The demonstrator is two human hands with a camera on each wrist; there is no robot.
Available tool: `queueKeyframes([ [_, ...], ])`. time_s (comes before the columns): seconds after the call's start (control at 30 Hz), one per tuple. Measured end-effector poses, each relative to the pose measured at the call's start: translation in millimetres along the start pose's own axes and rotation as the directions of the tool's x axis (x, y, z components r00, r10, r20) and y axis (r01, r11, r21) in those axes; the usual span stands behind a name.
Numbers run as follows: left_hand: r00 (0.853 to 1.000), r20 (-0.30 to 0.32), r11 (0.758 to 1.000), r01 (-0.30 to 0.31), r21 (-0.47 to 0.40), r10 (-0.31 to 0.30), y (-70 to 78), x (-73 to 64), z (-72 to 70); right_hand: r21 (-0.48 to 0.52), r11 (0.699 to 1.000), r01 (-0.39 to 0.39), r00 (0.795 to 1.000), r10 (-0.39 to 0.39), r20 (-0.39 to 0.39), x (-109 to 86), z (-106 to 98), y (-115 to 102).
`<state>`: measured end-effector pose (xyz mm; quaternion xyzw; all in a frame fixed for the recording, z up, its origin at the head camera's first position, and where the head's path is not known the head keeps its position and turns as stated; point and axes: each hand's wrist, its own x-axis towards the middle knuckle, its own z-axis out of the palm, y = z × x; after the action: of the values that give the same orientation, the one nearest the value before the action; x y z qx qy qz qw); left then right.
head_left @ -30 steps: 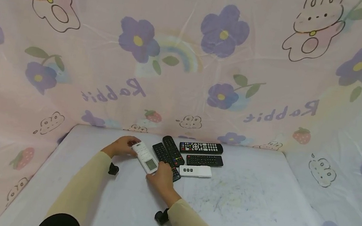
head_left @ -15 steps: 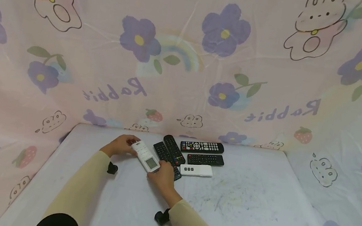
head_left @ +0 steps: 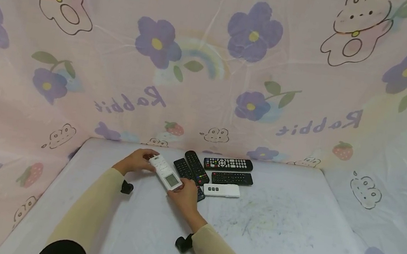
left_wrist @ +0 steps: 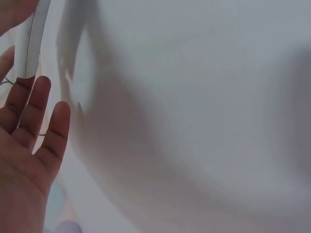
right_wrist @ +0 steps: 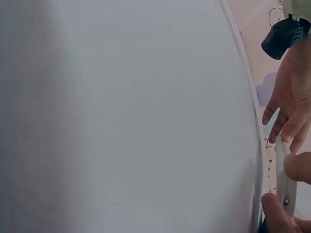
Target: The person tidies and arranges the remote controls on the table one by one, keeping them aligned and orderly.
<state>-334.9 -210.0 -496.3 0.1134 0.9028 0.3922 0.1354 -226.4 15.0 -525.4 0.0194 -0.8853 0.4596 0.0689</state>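
A white air-conditioner remote (head_left: 163, 169) with a grey screen is held between both hands over the left part of the table. My left hand (head_left: 136, 162) grips its upper left end, thumb at the tip. At the lower right end, beside the screen, my right hand (head_left: 186, 197) pinches it. In the left wrist view the remote (left_wrist: 31, 46) shows edge-on, above the spread fingers (left_wrist: 58, 121) of the left hand. The right wrist view has the side of the remote (right_wrist: 283, 167), with a thumb and finger of the right hand (right_wrist: 277, 213) around its near end.
Right of the hands lie two slanted black remotes (head_left: 196, 168), the nearer one partly hidden by the right hand. Further right are a long black remote (head_left: 228, 164), a shorter black one (head_left: 232, 178) and a small white remote (head_left: 222, 190). A patterned curtain (head_left: 199, 100) stands behind the table.
Both hands keep their hold on the white air-conditioner remote, which has risen slightly at its screen end with the right hand. The whole head view has shifted a little; the other remotes lie as before.
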Motion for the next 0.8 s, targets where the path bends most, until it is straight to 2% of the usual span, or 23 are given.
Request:
queueKeyframes([
  [0.13, 1.0, 0.0, 0.999, -0.031, -0.007, 0.031, 0.2, 0.0, 0.9, 0.024, 1.0, -0.013, 1.0, 0.013, -0.005, 0.5, -2.7, -0.9],
  [0.33, 0.998, 0.004, 0.997, -0.066, -0.041, 0.066, 1.5, -1.9, 2.5, 0.025, 1.0, 0.012, 0.999, -0.012, -0.035, 1.1, -6.9, -1.5],
  [0.53, 0.999, 0.01, 0.998, -0.043, -0.034, 0.043, 13.2, -5.5, 2.2, 0.098, 0.995, -0.019, 1.0, 0.02, -0.01, 1.9, -17.1, -3.2],
  [0.63, 1.0, 0.016, 1.0, -0.018, -0.024, 0.018, 17.9, -7.2, 4.7, 0.108, 0.994, 0.004, 1.0, -0.004, -0.001, 2.2, -24.3, -0.5],
  [0.8, 0.999, 0.018, 1.0, -0.03, -0.002, 0.03, 19.7, -9.8, 7.5, 0.141, 0.99, 0.027, 0.999, -0.029, 0.015, 4.9, -35.3, 7.3],
])
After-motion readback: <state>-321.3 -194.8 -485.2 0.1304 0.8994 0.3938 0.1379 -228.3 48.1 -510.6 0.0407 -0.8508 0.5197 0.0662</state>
